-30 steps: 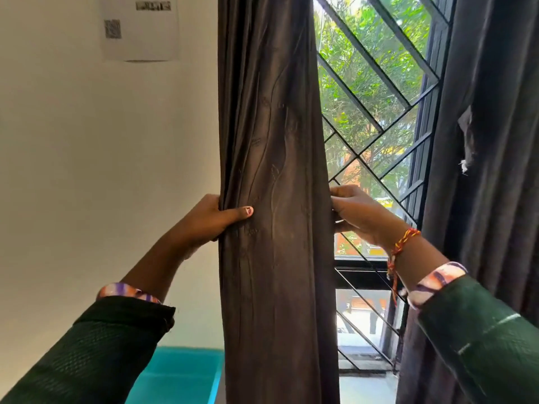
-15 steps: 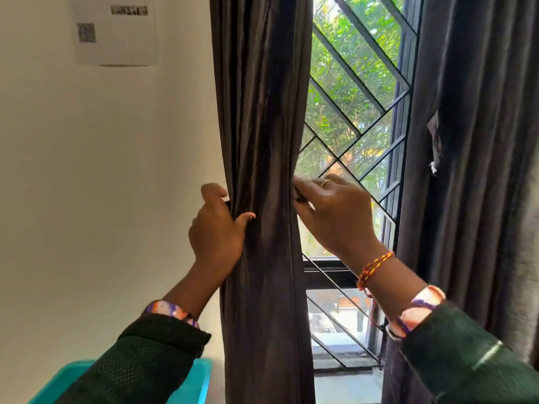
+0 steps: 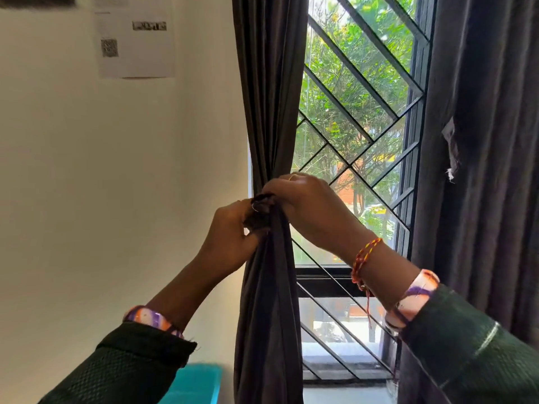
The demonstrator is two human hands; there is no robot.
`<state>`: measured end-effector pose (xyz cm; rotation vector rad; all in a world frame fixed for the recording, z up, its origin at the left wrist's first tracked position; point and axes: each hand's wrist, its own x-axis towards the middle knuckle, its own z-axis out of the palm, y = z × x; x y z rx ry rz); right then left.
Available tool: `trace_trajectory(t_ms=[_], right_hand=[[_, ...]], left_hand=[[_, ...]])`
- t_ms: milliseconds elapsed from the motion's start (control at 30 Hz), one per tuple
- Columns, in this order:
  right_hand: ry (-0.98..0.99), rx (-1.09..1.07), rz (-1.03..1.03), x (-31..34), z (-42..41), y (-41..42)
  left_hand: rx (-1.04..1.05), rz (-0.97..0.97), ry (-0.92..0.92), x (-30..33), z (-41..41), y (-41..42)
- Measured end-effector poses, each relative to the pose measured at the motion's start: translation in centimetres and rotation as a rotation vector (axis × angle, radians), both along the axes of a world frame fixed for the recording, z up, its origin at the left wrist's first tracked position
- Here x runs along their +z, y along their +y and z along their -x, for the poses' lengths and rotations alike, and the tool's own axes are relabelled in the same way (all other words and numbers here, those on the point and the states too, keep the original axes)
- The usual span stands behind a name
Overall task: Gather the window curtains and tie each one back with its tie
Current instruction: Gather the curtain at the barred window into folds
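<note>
Both hands have closed in since half a second ago: the left hand (image 3: 230,228) and right hand (image 3: 303,205) now grip the dark grey pleated left curtain (image 3: 269,97), cinched at centre. Fastening its tie comes next, probably; the right curtain (image 3: 481,141), at three o'clock, hangs loose.

Nothing legible: only a blurred QR code (image 3: 109,48) and a smeared dark line of print (image 3: 149,25) on the paper sheet (image 3: 137,45) taped left of the curtain (image 3: 271,83).
</note>
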<state>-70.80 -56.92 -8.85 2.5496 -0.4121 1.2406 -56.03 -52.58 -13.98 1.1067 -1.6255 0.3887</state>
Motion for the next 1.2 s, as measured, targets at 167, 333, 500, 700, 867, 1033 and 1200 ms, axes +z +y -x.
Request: trace_trajectory(t_ms=[167, 333, 500, 700, 867, 1033, 1200], right_hand=[[-0.060, 0.043, -0.142, 1.0, -0.5, -0.3], [-0.137, 0.084, -0.283, 0.9, -0.6, -0.7], [-0.175, 0.086, -0.304, 0.9, -0.2, -1.0], [-0.195, 0.181, -0.355, 0.7, -0.1, -0.6], [-0.162, 0.162, -0.374, 0.8, -0.4, -0.5], [-0.243, 0.069, -0.421, 0.9, -1.3, -0.9], [-0.333, 0.055, -0.600, 1.0, -2.0, -1.0]], left_hand=[[0.268, 0.263, -0.286, 0.5, -0.1, 0.8], [0.396, 0.446, -0.656, 2.1, -0.1, 1.3], [0.319, 0.225, -0.567, 3.5, -0.1, 1.2], [0.126, -0.026, 0.067, 4.9, 0.4, 1.1], [0.158, -0.107, 0.106, 5.6, 0.4, 1.1], [0.133, 0.010, 0.003, 4.9, 0.4, 0.9], [0.320, 0.185, -0.397, 3.5, 0.0, 0.9]])
